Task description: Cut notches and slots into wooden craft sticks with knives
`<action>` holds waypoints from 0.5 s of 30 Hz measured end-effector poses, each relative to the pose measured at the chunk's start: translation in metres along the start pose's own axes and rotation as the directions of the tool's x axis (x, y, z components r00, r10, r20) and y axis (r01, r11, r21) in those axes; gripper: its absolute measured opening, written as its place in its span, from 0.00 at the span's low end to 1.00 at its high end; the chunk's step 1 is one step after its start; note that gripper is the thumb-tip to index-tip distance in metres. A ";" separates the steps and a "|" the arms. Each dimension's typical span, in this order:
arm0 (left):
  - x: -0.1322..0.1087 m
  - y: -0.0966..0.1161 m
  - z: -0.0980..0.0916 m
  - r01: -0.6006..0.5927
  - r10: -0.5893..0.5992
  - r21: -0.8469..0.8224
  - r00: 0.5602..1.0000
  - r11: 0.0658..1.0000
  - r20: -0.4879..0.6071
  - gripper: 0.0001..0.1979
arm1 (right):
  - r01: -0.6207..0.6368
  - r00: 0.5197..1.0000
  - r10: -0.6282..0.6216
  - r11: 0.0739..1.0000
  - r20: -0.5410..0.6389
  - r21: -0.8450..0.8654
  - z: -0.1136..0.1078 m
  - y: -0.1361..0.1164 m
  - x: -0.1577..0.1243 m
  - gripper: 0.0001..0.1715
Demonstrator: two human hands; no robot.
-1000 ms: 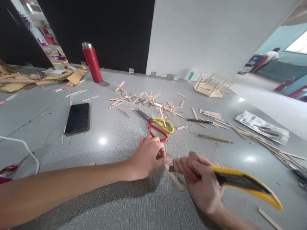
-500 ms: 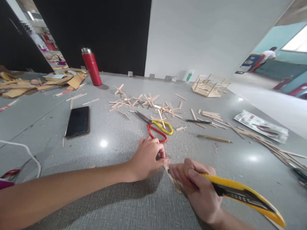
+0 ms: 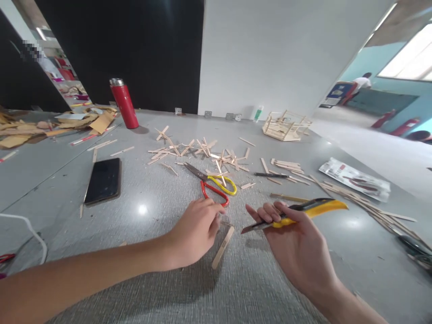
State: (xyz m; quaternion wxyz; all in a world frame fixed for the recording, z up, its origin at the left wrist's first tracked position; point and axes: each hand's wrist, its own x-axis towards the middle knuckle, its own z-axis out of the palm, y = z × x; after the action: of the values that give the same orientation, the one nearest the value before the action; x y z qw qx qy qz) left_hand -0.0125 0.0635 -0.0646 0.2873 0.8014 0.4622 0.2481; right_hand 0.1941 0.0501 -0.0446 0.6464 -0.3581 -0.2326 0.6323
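Note:
My right hand is wrapped round a yellow and black utility knife. Its bare blade points left, above the table. My left hand is low over the table with fingers curled; their tips are partly hidden, so whether anything is pinched there does not show. Just right of those fingers is a flat wooden craft stick with a small dark mark, slanting down to the left. Scissors with one red and one yellow handle lie open just beyond my left hand.
Cut craft sticks are scattered beyond the scissors. A phone and red flask are at left. A stick frame, pencil, dark slim tool and white packet are at right.
My right hand has drawn back from the stick and turned over, swinging the knife so its blade points left. The stick now slants the other way. My left hand has shifted slightly left.

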 end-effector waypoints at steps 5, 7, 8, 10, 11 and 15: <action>-0.015 0.010 0.008 0.070 -0.075 0.072 0.994 0.995 0.074 0.18 | 0.111 0.994 -0.111 0.985 0.003 -0.135 -0.004 -0.007 -0.001 0.16; -0.022 0.009 0.012 0.084 -0.092 0.066 0.988 0.994 0.123 0.16 | 0.186 0.982 -0.187 0.943 0.023 -0.278 -0.007 -0.013 0.000 0.19; -0.025 0.008 0.012 0.090 -0.097 0.050 0.984 0.995 0.149 0.14 | 0.205 0.978 -0.205 0.908 0.041 -0.365 -0.009 -0.016 0.000 0.22; -0.029 0.007 0.009 0.107 -0.106 0.007 0.977 0.994 0.186 0.11 | 0.216 0.975 -0.206 0.801 0.081 -0.558 -0.011 -0.025 -0.002 0.28; -0.029 0.007 0.006 0.117 -0.112 -0.015 0.975 0.993 0.193 0.09 | 0.226 0.973 -0.203 0.730 0.111 -0.645 -0.011 -0.029 -0.004 0.28; -0.021 0.027 -0.023 0.173 -0.114 -0.211 0.958 0.962 0.264 0.10 | 0.434 0.892 -0.334 0.449 0.304 -0.781 -0.006 -0.043 -0.019 0.25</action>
State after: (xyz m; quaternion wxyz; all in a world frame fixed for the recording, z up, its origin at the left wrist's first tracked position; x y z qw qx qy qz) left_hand -0.0210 0.0393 -0.0330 0.4523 0.7512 0.4474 0.1759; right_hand 0.2248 0.0330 -0.0132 0.5104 -0.5245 -0.6120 0.2997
